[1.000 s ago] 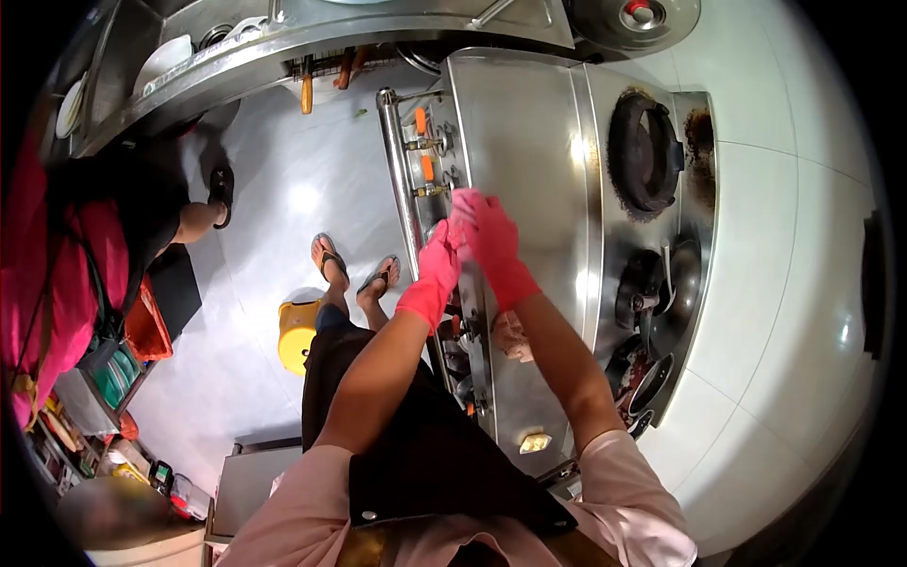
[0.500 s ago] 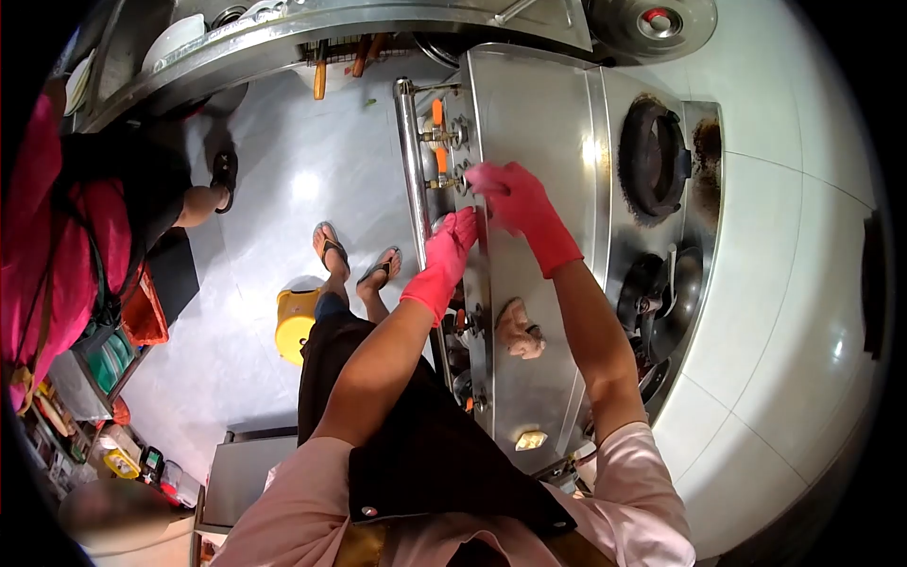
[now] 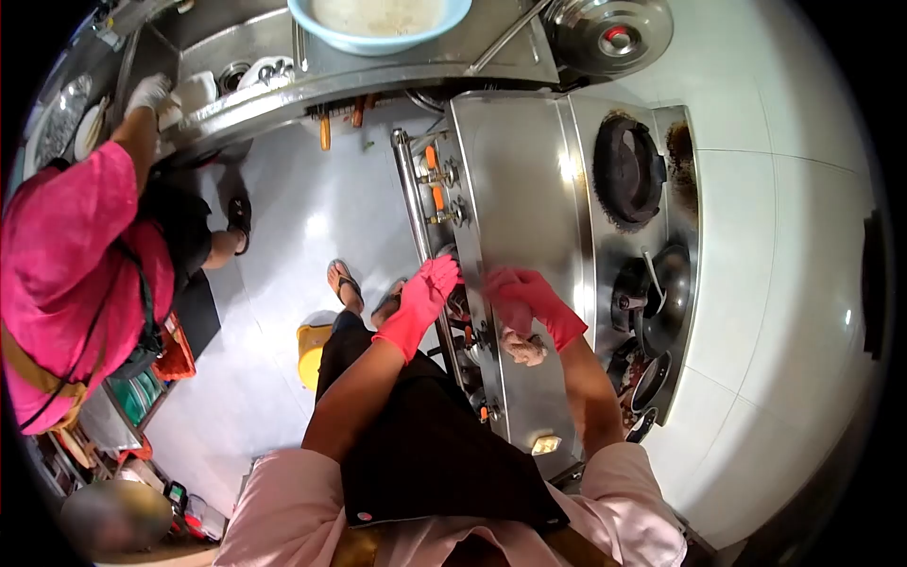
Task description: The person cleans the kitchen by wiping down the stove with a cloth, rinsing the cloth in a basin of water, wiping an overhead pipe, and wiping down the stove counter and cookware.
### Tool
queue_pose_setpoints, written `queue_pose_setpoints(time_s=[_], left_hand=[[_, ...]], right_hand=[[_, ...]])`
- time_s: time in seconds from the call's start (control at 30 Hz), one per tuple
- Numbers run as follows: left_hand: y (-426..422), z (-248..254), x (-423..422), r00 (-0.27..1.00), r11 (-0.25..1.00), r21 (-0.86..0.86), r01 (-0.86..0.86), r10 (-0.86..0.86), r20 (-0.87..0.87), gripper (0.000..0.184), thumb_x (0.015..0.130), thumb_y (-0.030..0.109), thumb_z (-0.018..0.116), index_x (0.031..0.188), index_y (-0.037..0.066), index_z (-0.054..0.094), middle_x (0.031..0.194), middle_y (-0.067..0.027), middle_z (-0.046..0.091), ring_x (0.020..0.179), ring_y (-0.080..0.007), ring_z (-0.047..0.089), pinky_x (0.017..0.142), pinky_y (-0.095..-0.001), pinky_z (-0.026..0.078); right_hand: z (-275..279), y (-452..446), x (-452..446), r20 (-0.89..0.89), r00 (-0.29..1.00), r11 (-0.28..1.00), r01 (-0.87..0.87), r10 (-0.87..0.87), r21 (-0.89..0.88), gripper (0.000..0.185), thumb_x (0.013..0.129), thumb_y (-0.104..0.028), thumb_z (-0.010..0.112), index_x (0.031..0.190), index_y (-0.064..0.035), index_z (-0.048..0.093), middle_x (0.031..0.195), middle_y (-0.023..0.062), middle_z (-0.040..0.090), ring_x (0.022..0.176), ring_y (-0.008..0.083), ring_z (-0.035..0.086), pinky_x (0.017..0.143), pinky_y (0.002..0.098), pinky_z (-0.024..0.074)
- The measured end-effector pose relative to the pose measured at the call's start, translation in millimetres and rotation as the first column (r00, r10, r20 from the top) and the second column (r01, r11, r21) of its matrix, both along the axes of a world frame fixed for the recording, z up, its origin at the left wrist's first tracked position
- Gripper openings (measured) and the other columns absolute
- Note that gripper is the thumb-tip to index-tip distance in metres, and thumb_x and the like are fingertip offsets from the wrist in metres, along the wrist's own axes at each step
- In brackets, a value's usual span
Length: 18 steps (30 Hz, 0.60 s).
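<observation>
My left hand (image 3: 422,298), in a pink rubber glove, is by the metal gas pipe (image 3: 412,189) along the stove's front. Its fingers are stretched out and hold nothing visible. Over the stainless steel stove ledge (image 3: 515,170), my right hand (image 3: 536,300), gloved alike, is bent downward with its fingers curled. A paler pink patch shows under the palm; blur hides what it is. Just below that hand, a crumpled beige rag (image 3: 524,351) lies on the steel. Nearer to me on the ledge is a small yellowish piece (image 3: 545,444).
Burner ring (image 3: 628,170) and black wok (image 3: 669,298) are on the right. Orange-handled gas valves (image 3: 437,198) stick out in front. A co-worker in a pink top (image 3: 71,255) stands at the sink (image 3: 217,42). A yellow bucket (image 3: 312,354) stands on the floor.
My right hand has come back along the ledge from the far part to beside the rag. My left hand is lower in view. The view has shifted, showing a blue basin and more of the co-worker.
</observation>
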State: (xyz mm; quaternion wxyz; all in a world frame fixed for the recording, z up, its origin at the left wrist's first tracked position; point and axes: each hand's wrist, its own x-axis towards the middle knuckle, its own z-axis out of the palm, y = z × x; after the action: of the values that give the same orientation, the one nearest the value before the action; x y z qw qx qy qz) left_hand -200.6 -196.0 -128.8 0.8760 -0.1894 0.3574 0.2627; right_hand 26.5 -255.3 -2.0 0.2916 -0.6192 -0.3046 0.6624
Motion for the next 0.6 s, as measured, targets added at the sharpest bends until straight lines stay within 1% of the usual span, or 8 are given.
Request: queue_pose_setpoints(time_s=[0.1,0.13,0.23,0.27,0.37,0.5,0.53,0.6], left_hand=[[48,39,-22,1.000,0.999,0.054,0.001,-0.002,0.027,0.045,0.109,0.029,0.040,0.139,-0.004,0.052,0.135,-0.0172,0.062,0.122,-0.0297,0.061,0.107,-0.0422,0.048],[65,50,-31,0.999,0.992,0.129,0.011,-0.015,0.032,0.045,0.109,0.029,0.041,0.139,-0.003,0.051,0.134,-0.0172,0.062,0.122,-0.0297,0.062,0.107,-0.0426,0.048],[120,97,-54,1.000,0.971,0.238,0.000,0.002,-0.009,0.045,0.108,0.030,0.042,0.137,-0.003,0.052,0.131,-0.0178,0.064,0.119,-0.0298,0.063,0.104,-0.0418,0.051],[139,114,-63,1.000,0.965,0.260,-0.018,0.018,0.002,0.044,0.108,0.031,0.043,0.135,-0.002,0.054,0.128,-0.0175,0.066,0.117,-0.0294,0.064,0.101,-0.0409,0.053],[186,144,-88,0.998,0.932,0.360,-0.043,0.059,-0.033,0.040,0.106,0.031,0.050,0.131,0.001,0.058,0.113,-0.0133,0.070,0.103,-0.0263,0.068,0.090,-0.0375,0.057],[237,168,-109,0.991,0.898,0.432,-0.086,0.120,-0.052,0.040,0.104,0.032,0.054,0.129,0.002,0.059,0.104,-0.0107,0.069,0.096,-0.0251,0.068,0.083,-0.0372,0.058],[251,171,-111,0.989,0.895,0.433,-0.109,0.141,-0.042,0.040,0.104,0.032,0.055,0.129,0.002,0.059,0.103,-0.0102,0.068,0.094,-0.0251,0.067,0.082,-0.0373,0.058],[281,186,-109,0.981,0.889,0.437,-0.137,0.183,-0.064,0.039,0.103,0.032,0.057,0.128,0.002,0.059,0.102,-0.0092,0.067,0.091,-0.0254,0.067,0.080,-0.0373,0.058]], right_hand=[[35,27,-17,-0.292,0.859,0.907,0.411,-0.420,-0.095,0.033,0.092,-0.005,0.059,0.124,0.0014,0.065,0.116,0.0083,0.067,0.103,0.0175,0.065,0.089,0.0303,0.0527],[45,39,-22,-0.393,0.814,0.902,0.412,-0.427,-0.127,0.039,0.094,-0.008,0.059,0.132,-0.0020,0.059,0.115,0.0067,0.067,0.101,0.0168,0.065,0.088,0.0297,0.0534],[77,80,-53,-0.335,0.790,0.847,0.529,-0.513,-0.050,0.039,0.095,-0.016,0.061,0.132,-0.0025,0.058,0.113,0.0048,0.067,0.098,0.0160,0.065,0.084,0.0301,0.0539],[81,93,-55,-0.453,0.809,0.892,0.448,-0.375,0.064,0.039,0.095,-0.021,0.061,0.130,-0.0027,0.059,0.110,0.0035,0.067,0.096,0.0162,0.065,0.083,0.0304,0.0537],[82,138,-82,-0.674,0.598,0.821,0.571,-0.434,-0.022,0.036,0.099,-0.023,0.059,0.130,-0.0049,0.060,0.109,0.0042,0.067,0.097,0.0177,0.066,0.085,0.0329,0.0537],[134,197,-114,-0.585,0.590,0.711,0.702,-0.556,0.032,0.041,0.100,-0.024,0.061,0.136,-0.0048,0.058,0.121,0.0065,0.068,0.110,0.0200,0.065,0.096,0.0342,0.0524],[123,212,-109,-0.651,0.581,0.722,0.688,-0.489,0.072,0.044,0.100,-0.024,0.061,0.139,-0.0054,0.055,0.130,0.0066,0.065,0.117,0.0200,0.062,0.102,0.0339,0.0499],[103,249,-102,-0.749,0.488,0.713,0.701,-0.448,0.030,0.049,0.100,-0.026,0.061,0.143,-0.0046,0.052,0.135,0.0064,0.062,0.121,0.0206,0.061,0.106,0.0351,0.0465]])
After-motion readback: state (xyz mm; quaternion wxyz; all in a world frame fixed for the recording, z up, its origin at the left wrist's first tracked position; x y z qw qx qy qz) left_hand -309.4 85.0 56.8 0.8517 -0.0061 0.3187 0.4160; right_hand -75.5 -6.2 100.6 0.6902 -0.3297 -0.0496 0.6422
